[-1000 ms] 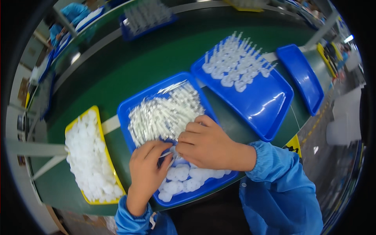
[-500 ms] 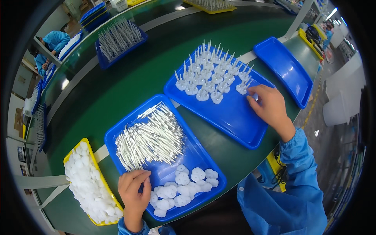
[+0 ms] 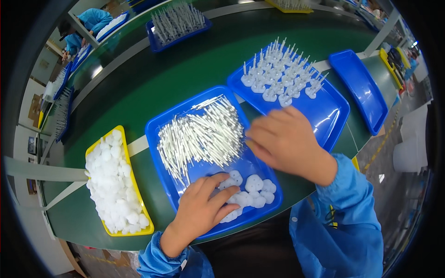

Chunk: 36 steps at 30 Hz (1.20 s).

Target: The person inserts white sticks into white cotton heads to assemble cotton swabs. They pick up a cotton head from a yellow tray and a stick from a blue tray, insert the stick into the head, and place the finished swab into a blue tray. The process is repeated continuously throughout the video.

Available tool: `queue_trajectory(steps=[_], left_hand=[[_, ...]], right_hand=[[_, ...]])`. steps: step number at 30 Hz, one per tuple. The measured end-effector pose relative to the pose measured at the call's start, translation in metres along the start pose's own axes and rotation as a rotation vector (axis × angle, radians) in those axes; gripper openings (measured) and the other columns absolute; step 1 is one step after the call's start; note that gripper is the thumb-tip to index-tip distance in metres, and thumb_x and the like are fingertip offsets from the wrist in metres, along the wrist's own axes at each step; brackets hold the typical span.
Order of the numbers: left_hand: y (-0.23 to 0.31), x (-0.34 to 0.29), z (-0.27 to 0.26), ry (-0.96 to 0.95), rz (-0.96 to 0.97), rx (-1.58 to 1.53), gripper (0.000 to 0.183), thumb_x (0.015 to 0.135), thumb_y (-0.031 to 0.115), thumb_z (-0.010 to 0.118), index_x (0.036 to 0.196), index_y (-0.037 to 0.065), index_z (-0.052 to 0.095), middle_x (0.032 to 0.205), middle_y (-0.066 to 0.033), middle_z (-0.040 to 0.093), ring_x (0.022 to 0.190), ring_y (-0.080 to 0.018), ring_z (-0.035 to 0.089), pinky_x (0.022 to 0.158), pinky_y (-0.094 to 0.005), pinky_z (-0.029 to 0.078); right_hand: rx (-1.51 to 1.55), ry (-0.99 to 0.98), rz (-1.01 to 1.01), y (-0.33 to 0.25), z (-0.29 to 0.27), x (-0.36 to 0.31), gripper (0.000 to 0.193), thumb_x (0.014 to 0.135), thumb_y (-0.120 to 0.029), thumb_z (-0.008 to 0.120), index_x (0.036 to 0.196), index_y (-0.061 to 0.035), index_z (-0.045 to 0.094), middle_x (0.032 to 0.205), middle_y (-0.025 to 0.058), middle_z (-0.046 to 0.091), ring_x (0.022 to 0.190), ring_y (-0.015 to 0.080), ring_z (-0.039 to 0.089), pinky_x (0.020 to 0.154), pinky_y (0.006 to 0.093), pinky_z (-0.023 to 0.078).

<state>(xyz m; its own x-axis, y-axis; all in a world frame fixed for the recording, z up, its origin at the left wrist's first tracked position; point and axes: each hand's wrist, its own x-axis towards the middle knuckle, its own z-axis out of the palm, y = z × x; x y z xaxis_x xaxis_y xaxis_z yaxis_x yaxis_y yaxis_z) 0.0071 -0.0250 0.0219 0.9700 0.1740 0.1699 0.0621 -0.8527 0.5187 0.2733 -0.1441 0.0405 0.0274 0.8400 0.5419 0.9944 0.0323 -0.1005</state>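
Note:
My left hand (image 3: 199, 204) reaches over the near end of a blue tray (image 3: 199, 171), its fingers apart and touching or just above a loose heap of white flower-shaped plastic discs (image 3: 255, 183) with small holes. The same tray carries a thick pile of thin white rods (image 3: 204, 134). My right hand (image 3: 289, 143) hovers by this tray's right edge, with its fingers bent and smeared by motion; whether anything is in them is hidden. Behind it, a second blue tray (image 3: 327, 109) bears rows of discs with upright rods (image 3: 278, 76) standing in them.
To the left lies a yellow tray (image 3: 136, 187) heaped with white pieces (image 3: 111, 185). Another blue tray (image 3: 361, 88) sits at the far right of the green table (image 3: 125, 102). Farther back stands a blue tray of upright rods (image 3: 178, 21). People in blue work at the far left.
My right hand has left the standing pieces and swung left toward the rod tray. My left hand has moved from the tray's left edge onto the discs, fingers spreading. The view has shifted.

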Motion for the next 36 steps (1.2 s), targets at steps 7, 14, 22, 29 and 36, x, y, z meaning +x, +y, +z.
queue_trajectory(steps=[7,14,22,29,36], left_hand=[[0.0,0.0,-0.005,0.117,-0.124,-0.032,0.027,0.093,0.009,0.084,0.12,0.011,0.082,0.127,-0.0112,0.072,0.097,-0.0301,0.073,0.088,-0.0421,0.061],[-0.011,-0.011,-0.006,0.151,-0.203,-0.213,0.034,0.092,0.0,0.081,0.124,0.013,0.08,0.119,-0.0088,0.07,0.095,-0.0266,0.076,0.082,-0.0379,0.063],[-0.035,0.01,-0.003,0.591,-0.347,-1.006,0.032,0.099,-0.008,0.077,0.129,0.004,0.075,0.107,-0.004,0.073,0.106,-0.0138,0.073,0.085,-0.0274,0.06],[-0.06,0.0,-0.004,0.633,-0.352,-0.823,0.026,0.104,-0.005,0.07,0.129,0.0,0.07,0.12,-0.0076,0.072,0.109,-0.0142,0.071,0.087,-0.0297,0.061],[-0.062,-0.001,0.0,0.66,-0.273,-0.995,0.035,0.101,-0.012,0.07,0.134,0.001,0.068,0.117,-0.0032,0.061,0.1,-0.0099,0.063,0.086,-0.0252,0.057]], right_hand=[[-0.258,-0.298,0.14,0.013,0.071,0.081,0.018,0.088,-0.028,0.082,0.09,-0.0107,0.081,0.093,0.0076,0.079,0.09,0.0281,0.077,0.082,0.0412,0.055],[0.289,-0.419,0.283,0.005,0.06,0.064,0.021,0.091,-0.029,0.084,0.102,-0.0125,0.081,0.092,0.0052,0.081,0.088,0.029,0.079,0.084,0.0446,0.057],[0.063,-0.113,0.019,-0.006,0.065,0.059,0.013,0.091,-0.02,0.081,0.102,-0.0142,0.079,0.098,0.0039,0.077,0.089,0.0286,0.073,0.082,0.044,0.049],[0.043,-0.154,0.037,0.003,0.086,0.073,0.008,0.09,-0.017,0.078,0.097,-0.014,0.079,0.09,0.0031,0.075,0.087,0.0291,0.073,0.083,0.0448,0.048],[-0.087,-0.278,0.109,0.004,0.098,0.085,0.015,0.086,-0.016,0.079,0.101,-0.011,0.079,0.093,0.008,0.078,0.082,0.0313,0.074,0.08,0.0452,0.052]])
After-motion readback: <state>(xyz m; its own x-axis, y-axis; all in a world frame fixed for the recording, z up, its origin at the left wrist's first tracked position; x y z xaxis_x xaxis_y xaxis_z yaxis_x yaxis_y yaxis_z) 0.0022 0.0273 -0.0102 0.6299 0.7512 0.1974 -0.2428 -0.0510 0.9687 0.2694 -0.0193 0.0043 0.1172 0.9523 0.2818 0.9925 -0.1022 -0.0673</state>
